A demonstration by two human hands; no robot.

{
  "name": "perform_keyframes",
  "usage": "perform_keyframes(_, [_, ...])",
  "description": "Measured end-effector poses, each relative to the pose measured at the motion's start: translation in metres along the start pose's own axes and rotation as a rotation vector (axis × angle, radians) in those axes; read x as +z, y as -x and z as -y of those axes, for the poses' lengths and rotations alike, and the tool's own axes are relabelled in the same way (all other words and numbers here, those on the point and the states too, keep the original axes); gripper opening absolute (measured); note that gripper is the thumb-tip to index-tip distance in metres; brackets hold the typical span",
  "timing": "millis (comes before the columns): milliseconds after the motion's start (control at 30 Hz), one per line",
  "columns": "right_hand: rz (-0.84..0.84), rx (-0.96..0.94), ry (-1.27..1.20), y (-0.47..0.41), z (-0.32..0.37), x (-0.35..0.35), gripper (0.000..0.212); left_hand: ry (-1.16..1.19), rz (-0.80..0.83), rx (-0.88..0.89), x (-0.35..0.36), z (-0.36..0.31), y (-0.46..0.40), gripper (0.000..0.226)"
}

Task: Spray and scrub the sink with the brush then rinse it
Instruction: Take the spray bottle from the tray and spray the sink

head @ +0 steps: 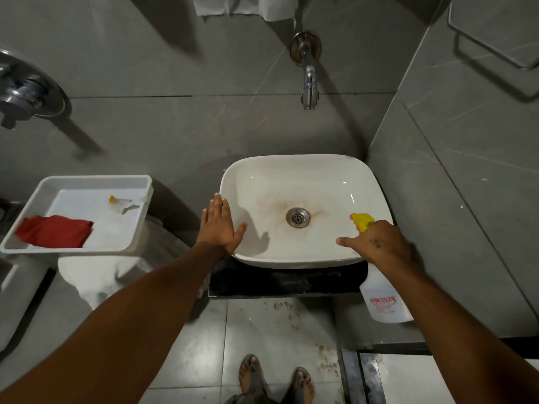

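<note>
Sandalled feet (275, 380) sat at 6 o'clock on stained floor tiles (262, 330). Both forearms reached up from the bottom edge toward the sink (306, 167). Right hand (382, 243) at 3 o'clock of the basin was wrapped around the neck of a white spray bottle (385, 301); yellow nozzle (362, 221) pointed inward over the right rim, bottle body hanging below the wrist outside the basin. Left hand (220, 225) lay flat, fingers spread, gripping nothing, palm on the rim at 9 o'clock. Basin was white with brown staining around the metal drain (297, 217) at centre. Left of the sink, at 9 o'clock, a white tray (73, 180) held a red cloth (55, 231) and a small brush (121, 204) with a yellow end, apart from each other. At 12 o'clock, a chrome tap (309, 80) projected from the grey tiled wall above the basin.
</note>
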State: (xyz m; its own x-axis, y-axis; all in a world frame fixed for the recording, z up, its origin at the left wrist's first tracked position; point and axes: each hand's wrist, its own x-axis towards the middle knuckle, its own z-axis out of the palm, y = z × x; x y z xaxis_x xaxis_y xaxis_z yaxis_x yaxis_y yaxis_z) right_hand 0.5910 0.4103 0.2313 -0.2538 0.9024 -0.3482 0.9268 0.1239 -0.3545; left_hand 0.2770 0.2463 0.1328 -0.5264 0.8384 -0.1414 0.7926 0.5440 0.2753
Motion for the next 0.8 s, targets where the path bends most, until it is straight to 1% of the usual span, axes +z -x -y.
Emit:
perform_keyframes(100, [-0.010, 0.009, 0.001, -0.006, 0.006, -0.005, 0.082, -0.006, -0.004, 0.004, 0.000, 0.001, 0.000, 0.093])
perform_keyframes(200, [-0.028, -0.041, -0.019, -0.011, 0.016, -0.008, 0.078, -0.011, -0.005, 0.004, 0.000, 0.001, 0.000, 0.094])
perform_keyframes(267, [-0.048, -0.087, -0.013, -0.012, 0.024, -0.007, 0.076, -0.010, -0.008, 0.003, 0.000, 0.001, 0.001, 0.093])
perform_keyframes(333, [-0.059, -0.145, -0.056, -0.012, 0.031, -0.003, 0.076, -0.005, -0.011, 0.003, 0.000, 0.000, 0.001, 0.093])
perform_keyframes(400, [-0.036, -0.226, -0.069, -0.010, 0.037, 0.000, 0.077, -0.004, -0.016, 0.000, 0.000, 0.000, 0.001, 0.093])
perform_keyframes(500, [-0.004, -0.319, 0.023, -0.007, 0.046, 0.006, 0.072, -0.006, -0.013, -0.009, -0.001, 0.000, 0.001, 0.093])
perform_keyframes(567, [-0.010, -0.301, 0.095, -0.003, 0.051, 0.011, 0.067, -0.008, -0.010, -0.010, -0.001, 0.000, 0.001, 0.093])
perform_keyframes(700, [0.025, -0.146, 0.125, 0.004, 0.054, 0.019, 0.071, -0.004, -0.003, -0.020, -0.001, -0.001, 0.001, 0.095])
perform_keyframes(800, [0.078, -0.134, 0.165, 0.006, 0.044, 0.022, 0.070, -0.009, 0.006, -0.024, -0.002, -0.001, 0.001, 0.095])
